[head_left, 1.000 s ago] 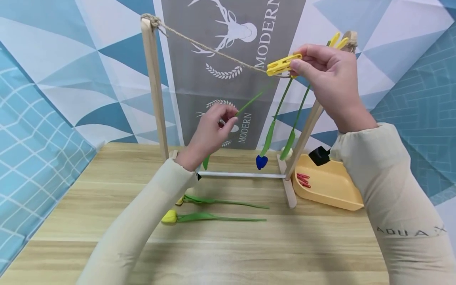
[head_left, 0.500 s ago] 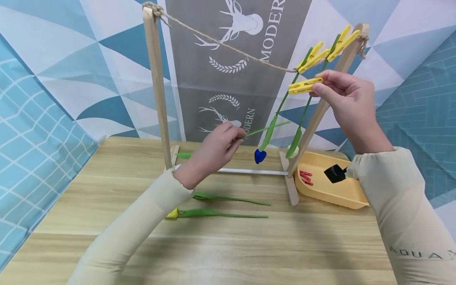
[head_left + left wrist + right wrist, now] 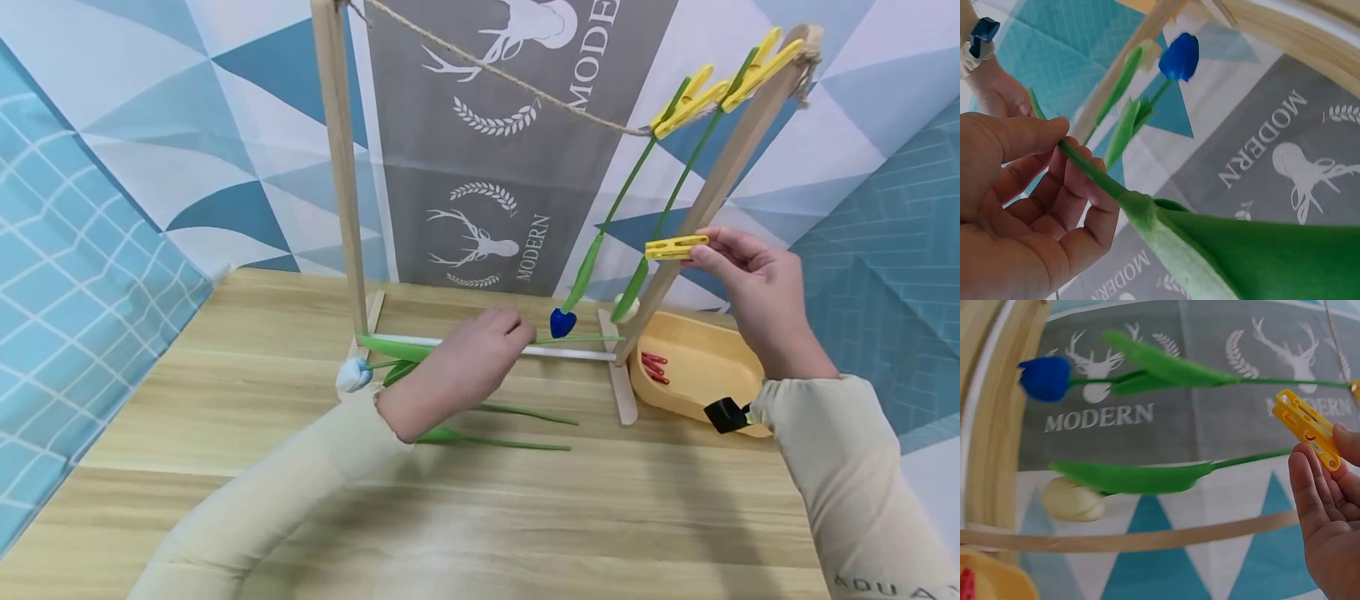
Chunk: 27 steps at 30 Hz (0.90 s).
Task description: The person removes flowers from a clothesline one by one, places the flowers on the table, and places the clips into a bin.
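Note:
My left hand (image 3: 483, 354) pinches the green stem (image 3: 1091, 170) of a tulip with a pale blue-and-white head (image 3: 354, 375), held low and nearly level by the frame's white bottom bar. Between thumb and fingertips, my right hand (image 3: 772, 300) holds a yellow clothespin (image 3: 675, 247); its jaws look closed. From the rope hang a blue tulip (image 3: 562, 322) and a cream tulip (image 3: 628, 308), heads down, each clipped at the stem by a yellow clothespin. Two more tulips lie on the table, their stems (image 3: 532, 414) showing while my left arm hides their heads.
A wooden frame with a left post (image 3: 342, 167) and a right post (image 3: 720, 196) carries the sagging rope (image 3: 517, 81). At the right post's foot stands a yellow tray (image 3: 708, 350) with several red clothespins (image 3: 654, 368). A patterned cloth hangs behind.
My right hand has drawn down and right from the rope, carrying the yellow clothespin. My left hand has lowered the tulip and its stem has swung from slanting upward to nearly level.

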### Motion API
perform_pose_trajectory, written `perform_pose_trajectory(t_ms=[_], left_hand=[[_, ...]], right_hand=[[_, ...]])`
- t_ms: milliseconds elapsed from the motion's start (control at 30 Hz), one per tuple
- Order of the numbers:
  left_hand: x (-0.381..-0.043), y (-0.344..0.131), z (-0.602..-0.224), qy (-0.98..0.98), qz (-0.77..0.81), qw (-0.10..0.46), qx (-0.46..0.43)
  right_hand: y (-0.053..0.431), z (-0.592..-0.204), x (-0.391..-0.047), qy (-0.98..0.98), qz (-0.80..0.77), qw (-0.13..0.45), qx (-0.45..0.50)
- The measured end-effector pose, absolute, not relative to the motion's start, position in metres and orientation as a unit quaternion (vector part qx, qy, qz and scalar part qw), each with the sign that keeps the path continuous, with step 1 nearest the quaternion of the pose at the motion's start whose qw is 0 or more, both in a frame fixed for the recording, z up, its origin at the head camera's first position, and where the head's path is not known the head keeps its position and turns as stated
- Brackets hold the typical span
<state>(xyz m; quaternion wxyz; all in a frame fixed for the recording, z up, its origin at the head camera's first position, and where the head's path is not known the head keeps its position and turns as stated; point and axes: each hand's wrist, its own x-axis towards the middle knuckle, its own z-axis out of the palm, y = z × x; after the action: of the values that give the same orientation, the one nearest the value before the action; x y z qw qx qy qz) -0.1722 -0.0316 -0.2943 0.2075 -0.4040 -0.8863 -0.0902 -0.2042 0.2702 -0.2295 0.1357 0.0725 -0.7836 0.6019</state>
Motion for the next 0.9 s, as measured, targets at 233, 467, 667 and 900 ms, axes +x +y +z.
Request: perform_pose_trajectory(t_ms=[233, 467, 667, 900], left_hand=[[-0.165, -0.029, -0.309, -0.892, -0.065, 0.187, -0.407], [-0.156, -0.032, -0.327, -0.899, -0.043, 0.172, -0.399], [-0.148, -0.034, -0.345, -0.902, -0.027, 0.171, -0.396], [-0.140, -0.033, -0.361, -0.904, -0.006, 0.146, -0.402]], right_hand=[[0.283, -0.255, -0.205, -0.804, 0.582, 0.120, 0.041], [0.296, -0.276, -0.205, -0.828, 0.553, 0.097, 0.001], [0.308, -0.292, -0.204, -0.816, 0.573, 0.068, -0.022], [0.324, -0.312, -0.206, -0.797, 0.602, 0.035, -0.045]])
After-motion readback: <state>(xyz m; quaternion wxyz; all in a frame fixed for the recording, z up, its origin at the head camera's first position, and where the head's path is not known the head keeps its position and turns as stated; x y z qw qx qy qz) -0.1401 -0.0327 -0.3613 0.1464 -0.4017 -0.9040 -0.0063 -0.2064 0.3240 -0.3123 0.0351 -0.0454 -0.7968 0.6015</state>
